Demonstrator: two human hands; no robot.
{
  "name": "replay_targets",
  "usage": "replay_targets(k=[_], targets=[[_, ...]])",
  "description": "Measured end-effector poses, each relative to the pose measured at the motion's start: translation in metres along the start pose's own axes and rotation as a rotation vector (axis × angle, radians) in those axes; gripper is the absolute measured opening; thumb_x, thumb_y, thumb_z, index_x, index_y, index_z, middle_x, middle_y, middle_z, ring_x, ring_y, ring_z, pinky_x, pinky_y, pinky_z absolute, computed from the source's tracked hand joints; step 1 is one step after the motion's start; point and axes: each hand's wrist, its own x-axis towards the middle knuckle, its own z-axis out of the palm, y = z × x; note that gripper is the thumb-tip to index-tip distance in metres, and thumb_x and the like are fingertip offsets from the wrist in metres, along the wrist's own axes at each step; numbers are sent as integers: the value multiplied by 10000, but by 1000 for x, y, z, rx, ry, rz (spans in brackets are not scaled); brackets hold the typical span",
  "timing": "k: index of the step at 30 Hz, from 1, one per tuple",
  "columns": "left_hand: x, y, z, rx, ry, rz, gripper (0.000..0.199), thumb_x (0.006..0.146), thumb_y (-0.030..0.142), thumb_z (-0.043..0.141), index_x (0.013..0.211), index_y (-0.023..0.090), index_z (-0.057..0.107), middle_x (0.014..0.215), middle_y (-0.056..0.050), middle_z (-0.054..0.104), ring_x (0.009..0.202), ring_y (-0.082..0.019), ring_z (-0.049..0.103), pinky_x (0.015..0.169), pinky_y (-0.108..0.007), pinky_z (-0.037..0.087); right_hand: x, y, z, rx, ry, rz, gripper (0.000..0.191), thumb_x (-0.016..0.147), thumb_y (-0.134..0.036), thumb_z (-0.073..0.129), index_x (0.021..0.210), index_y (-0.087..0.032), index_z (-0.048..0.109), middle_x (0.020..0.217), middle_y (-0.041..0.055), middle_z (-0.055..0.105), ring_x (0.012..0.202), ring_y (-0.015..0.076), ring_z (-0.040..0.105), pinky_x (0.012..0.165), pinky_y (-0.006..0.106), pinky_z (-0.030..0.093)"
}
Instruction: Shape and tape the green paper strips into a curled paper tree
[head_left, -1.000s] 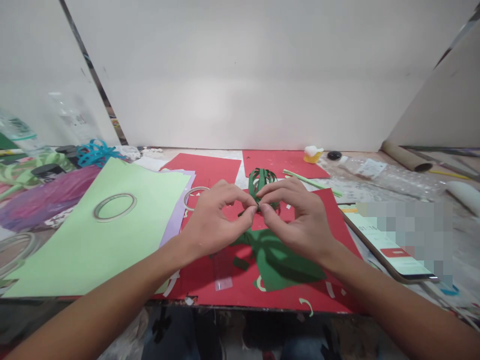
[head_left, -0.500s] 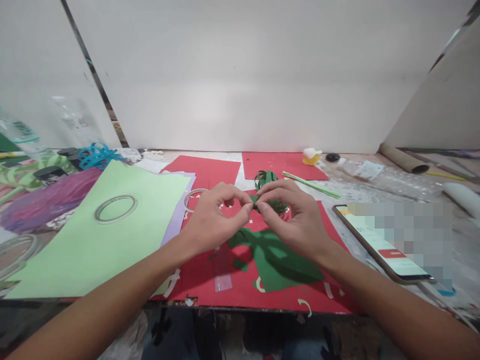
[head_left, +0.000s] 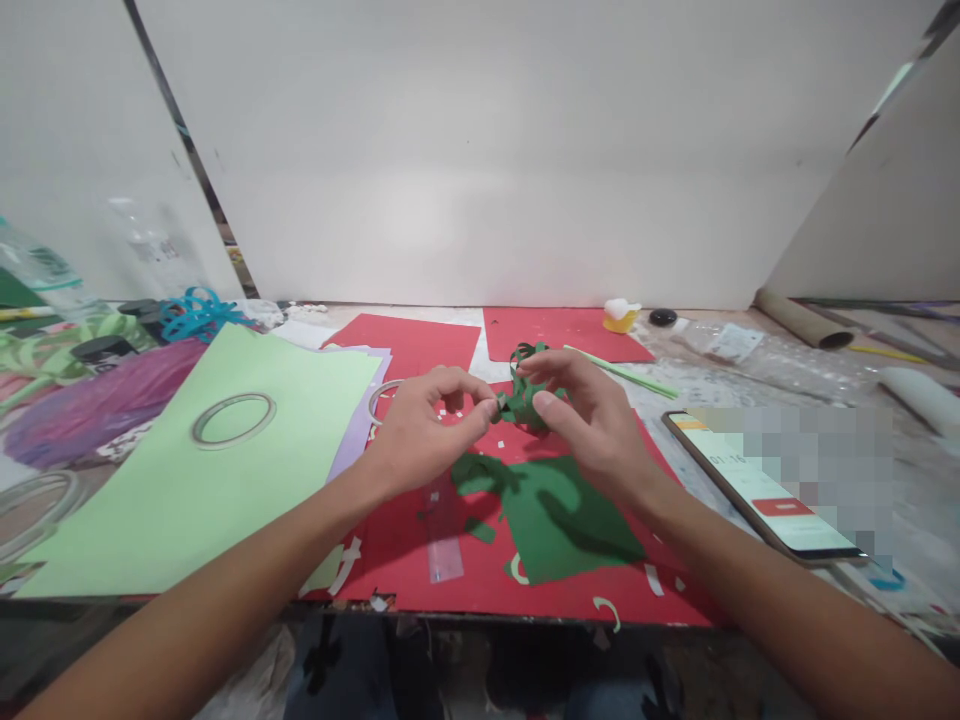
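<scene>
Between my hands is a dark green curled paper strip piece (head_left: 525, 403), with loops standing up at its back. My left hand (head_left: 431, 428) pinches its left end between thumb and index finger. My right hand (head_left: 589, 415) is at its right side, fingers curved and spread a little from the thumb; whether they grip the paper is unclear. Below the hands, a green paper sheet (head_left: 570, 520) lies on red paper (head_left: 480, 590), with small green and pale scraps around it. A clear ruler-like strip (head_left: 444, 535) lies to the left of the green sheet.
Light green sheets (head_left: 225, 500) with a tape roll (head_left: 234, 420) on top lie at left. A phone (head_left: 780, 490) is at right. Farther back are a yellow container (head_left: 620, 318), thin green strips (head_left: 630, 373), a cardboard tube (head_left: 802, 318) and a blue curled strip bundle (head_left: 199, 315).
My right thumb and fingers have moved apart and slightly right, away from my left fingertips. More of the green strip piece shows between the hands.
</scene>
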Motion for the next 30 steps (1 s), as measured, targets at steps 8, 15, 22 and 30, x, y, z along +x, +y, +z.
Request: replay_targets(k=[8, 15, 22, 30], targets=[[8, -13, -4, -96, 51, -102, 128, 804, 297, 613, 749, 189, 651, 697, 4, 637, 624, -130, 533, 614, -278, 421, -1, -5, 5, -103, -48, 91, 279, 803, -267, 616, 1060, -221, 519, 1009, 54, 591, 784, 162, 549, 639, 299, 440], [25, -45, -21, -197, -49, -299, 150, 753, 318, 630, 719, 173, 619, 677, 3, 607, 587, -115, 528, 577, -257, 426, -4, -3, 9, -290, -457, -4, 98, 838, -213, 548, 906, -198, 616, 796, 21, 633, 673, 136, 542, 622, 272, 404], [18, -44, -10, -349, -383, -333, 165, 786, 344, 625, 785, 178, 627, 697, -1, 644, 605, -116, 596, 641, -266, 486, -8, 15, 22, -325, -499, 251, 244, 809, -397, 623, 891, -183, 538, 780, 28, 625, 652, 150, 544, 561, 267, 370], [28, -54, -40, 250, -154, -176, 346, 786, 514, 592, 927, 209, 676, 979, -93, 693, 852, -237, 651, 767, -368, 503, -7, 22, 23, -320, -496, 165, 255, 825, -386, 600, 671, -195, 529, 633, 9, 582, 568, 137, 499, 525, 271, 305]])
